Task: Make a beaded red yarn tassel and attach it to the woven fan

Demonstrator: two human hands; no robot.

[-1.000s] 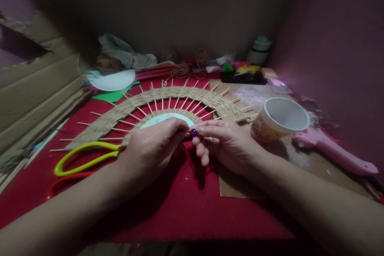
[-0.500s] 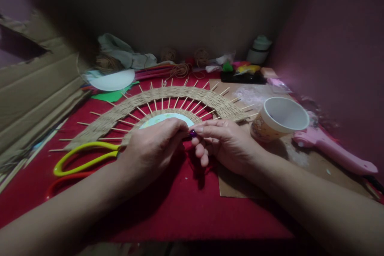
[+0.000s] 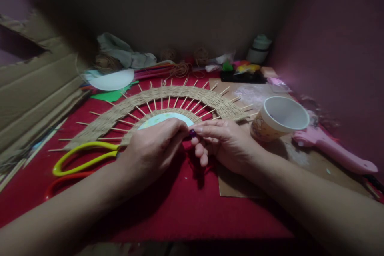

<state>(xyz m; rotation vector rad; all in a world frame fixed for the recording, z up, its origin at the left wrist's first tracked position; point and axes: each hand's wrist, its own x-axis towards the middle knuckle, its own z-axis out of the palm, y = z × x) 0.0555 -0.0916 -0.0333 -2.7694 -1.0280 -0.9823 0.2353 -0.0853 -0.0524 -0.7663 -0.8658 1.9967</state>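
Observation:
Between my two hands is a small, shiny dark purple piece (image 3: 192,132), perhaps a bead; it is too small to tell. My right hand (image 3: 226,140) is closed, pinching this piece between thumb and forefinger, its other fingers curled below. My left hand (image 3: 157,144) is closed too, its fingertips meeting the piece from the left; what they grip is hidden. Behind my hands lies a half-round woven twine piece (image 3: 144,95) on thin sticks, with a pale blue centre (image 3: 166,119). Scissors (image 3: 87,156) with yellow and red handles lie beside my left wrist.
A paper cup (image 3: 270,124) stands on a cardboard sheet (image 3: 237,186) at right, near a pink glue gun (image 3: 333,146). Twine balls (image 3: 201,55), a white plate (image 3: 112,80) and a bottle (image 3: 259,49) sit at the back. Cardboard (image 3: 45,72) rises on the left.
The purple piece has turned slightly between my fingertips. Both hands stay in almost the same place.

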